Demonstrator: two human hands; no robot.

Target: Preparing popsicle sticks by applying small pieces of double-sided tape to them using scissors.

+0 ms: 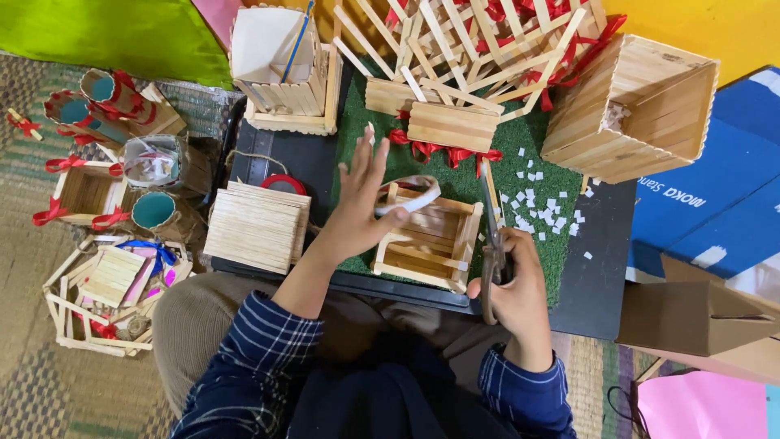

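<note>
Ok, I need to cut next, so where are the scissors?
In the head view, the scissors are in the right hand, right of the stick frame.

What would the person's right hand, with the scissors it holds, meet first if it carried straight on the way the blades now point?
Probably the red ribbon just past the scissors tips, with the flat stick panel behind it; the right hand height above them is unclear.
</note>
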